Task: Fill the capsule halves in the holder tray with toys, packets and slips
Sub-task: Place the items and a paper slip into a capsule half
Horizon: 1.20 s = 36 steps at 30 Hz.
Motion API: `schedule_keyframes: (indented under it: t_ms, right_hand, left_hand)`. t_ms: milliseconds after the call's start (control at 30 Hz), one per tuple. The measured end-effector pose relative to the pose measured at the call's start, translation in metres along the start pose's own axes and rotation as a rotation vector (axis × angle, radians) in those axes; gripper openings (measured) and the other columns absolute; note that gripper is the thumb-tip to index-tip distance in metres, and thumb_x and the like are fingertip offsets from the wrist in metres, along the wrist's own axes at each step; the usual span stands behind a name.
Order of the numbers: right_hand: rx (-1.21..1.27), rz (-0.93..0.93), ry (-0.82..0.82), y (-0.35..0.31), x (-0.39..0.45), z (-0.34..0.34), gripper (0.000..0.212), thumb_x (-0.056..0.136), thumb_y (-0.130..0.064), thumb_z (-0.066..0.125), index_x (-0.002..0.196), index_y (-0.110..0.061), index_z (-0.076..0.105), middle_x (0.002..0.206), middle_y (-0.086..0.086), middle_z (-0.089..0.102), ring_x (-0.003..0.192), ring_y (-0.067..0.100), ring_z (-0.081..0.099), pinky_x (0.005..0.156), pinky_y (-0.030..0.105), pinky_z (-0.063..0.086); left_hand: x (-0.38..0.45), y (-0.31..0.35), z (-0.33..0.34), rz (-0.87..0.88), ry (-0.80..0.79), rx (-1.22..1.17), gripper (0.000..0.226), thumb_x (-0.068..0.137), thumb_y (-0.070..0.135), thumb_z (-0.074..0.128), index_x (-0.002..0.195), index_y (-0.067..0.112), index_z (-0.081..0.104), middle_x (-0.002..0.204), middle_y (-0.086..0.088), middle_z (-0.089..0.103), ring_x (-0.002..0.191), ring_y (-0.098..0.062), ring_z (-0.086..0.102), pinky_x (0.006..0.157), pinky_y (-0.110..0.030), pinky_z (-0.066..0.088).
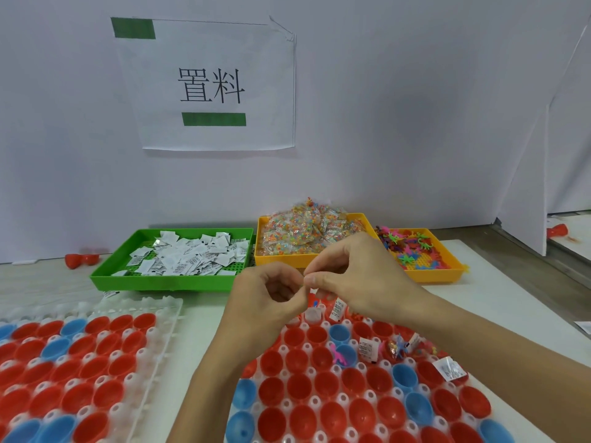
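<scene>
A clear holder tray [315,402] at the lower right carries red capsule halves [300,386] and blue capsule halves [404,375]. A few far halves hold white slips [364,346], a pink toy [337,356] and a bead packet [395,345]. My left hand [268,302] and my right hand [355,273] meet above the tray's far edge with fingertips pinched together. Whatever is between the fingertips is too small to make out. Another slip [337,310] stands just under my right hand.
At the back stand a green tray [105,276] of white slips, a yellow tray [278,261] heaped with bead packets, and an orange tray [438,274] of coloured toys. A second holder tray [160,327] of capsule halves lies at the lower left. A white wall with a paper sign rises behind.
</scene>
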State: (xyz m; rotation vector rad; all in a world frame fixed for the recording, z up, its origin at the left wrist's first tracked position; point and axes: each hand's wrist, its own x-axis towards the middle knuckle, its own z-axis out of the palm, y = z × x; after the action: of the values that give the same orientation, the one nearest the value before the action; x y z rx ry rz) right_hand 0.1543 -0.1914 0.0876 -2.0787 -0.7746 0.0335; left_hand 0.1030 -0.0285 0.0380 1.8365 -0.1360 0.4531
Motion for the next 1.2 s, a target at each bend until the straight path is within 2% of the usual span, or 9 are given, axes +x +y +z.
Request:
schedule_keyframes:
  t_ms: [133,300,367,433,733,867,967,1067,1200]
  right_hand:
    - [-0.165,-0.002,-0.054,0.001,-0.006,-0.014,0.015,0.084,-0.018,0.078,0.072,-0.026,0.078,0.064,-0.016,0.071,0.061,-0.002,0.066,0.057,0.012,0.049]
    - [-0.336,0.101,-0.274,0.013,-0.018,-0.027,0.010,0.084,-0.021,0.079,0.075,-0.023,0.080,0.071,-0.015,0.073,0.070,0.000,0.069,0.070,0.027,0.060]
    - [-0.358,0.117,-0.330,0.017,-0.024,-0.021,0.010,0.083,-0.022,0.079,0.074,-0.024,0.079,0.073,-0.016,0.073,0.072,-0.001,0.068,0.069,0.026,0.059]
    - [-0.391,0.114,-0.364,0.022,-0.027,-0.014,0.013,0.084,-0.023,0.078,0.072,-0.025,0.077,0.074,-0.016,0.073,0.073,-0.002,0.066,0.063,0.020,0.055]
    - [-0.475,0.123,-0.344,0.036,-0.027,0.001,0.010,0.083,-0.023,0.077,0.073,-0.022,0.078,0.076,-0.012,0.072,0.077,0.005,0.068,0.065,0.023,0.057]
    - [-0.568,0.082,-0.336,0.037,-0.030,0.003,0.009,0.081,-0.031,0.078,0.076,-0.023,0.077,0.076,-0.011,0.068,0.080,0.009,0.063,0.068,0.034,0.057]
    - [-0.597,0.056,-0.324,0.036,-0.032,0.002,0.013,0.082,-0.035,0.079,0.085,-0.029,0.068,0.084,-0.018,0.053,0.082,0.005,0.053,0.064,0.024,0.047]
    - [-0.593,0.016,-0.358,0.035,-0.032,0.002,0.025,0.084,-0.030,0.078,0.101,-0.039,0.062,0.094,-0.022,0.050,0.091,0.001,0.050,0.075,0.023,0.048]
    - [-0.635,-0.068,-0.418,0.034,-0.033,0.002,0.026,0.089,-0.021,0.070,0.111,-0.035,0.068,0.110,-0.017,0.058,0.102,0.002,0.053,0.086,0.028,0.053]
  left_hand:
    - [0.000,-0.007,-0.007,0.030,-0.006,0.050,0.007,0.084,0.016,0.077,0.084,0.022,0.073,0.073,0.000,0.070,0.062,-0.016,0.061,0.056,-0.025,0.049]
    - [-0.002,-0.039,-0.036,-0.046,0.392,0.044,0.016,0.091,0.006,0.063,0.090,0.020,0.071,0.073,-0.003,0.070,0.065,-0.015,0.064,0.061,-0.032,0.051]
    - [-0.008,-0.056,-0.047,-0.113,0.521,-0.025,0.022,0.093,0.002,0.057,0.089,0.019,0.069,0.070,-0.001,0.069,0.062,-0.010,0.059,0.059,-0.028,0.048]
    - [-0.013,-0.071,-0.055,-0.167,0.588,-0.064,0.024,0.095,0.001,0.052,0.088,0.017,0.069,0.071,-0.004,0.067,0.065,-0.017,0.054,0.061,-0.030,0.043]
    - [-0.014,-0.085,-0.055,-0.231,0.629,-0.156,0.026,0.094,0.000,0.047,0.088,0.014,0.068,0.073,-0.007,0.066,0.059,-0.014,0.052,0.053,-0.027,0.037]
    - [-0.011,-0.086,-0.055,-0.232,0.640,-0.181,0.024,0.093,-0.003,0.047,0.087,0.010,0.066,0.073,-0.010,0.065,0.057,-0.014,0.051,0.045,-0.017,0.036]
    - [-0.012,-0.087,-0.056,-0.231,0.637,-0.180,0.023,0.093,-0.003,0.047,0.088,0.008,0.066,0.073,-0.010,0.065,0.058,-0.014,0.052,0.047,-0.020,0.037]
    - [-0.012,-0.087,-0.056,-0.231,0.635,-0.178,0.023,0.093,-0.003,0.047,0.089,0.009,0.067,0.072,-0.008,0.065,0.059,-0.015,0.052,0.052,-0.028,0.036]
    - [-0.011,-0.087,-0.056,-0.235,0.636,-0.173,0.024,0.094,-0.003,0.047,0.088,0.010,0.067,0.072,-0.007,0.065,0.059,-0.016,0.053,0.053,-0.029,0.037]
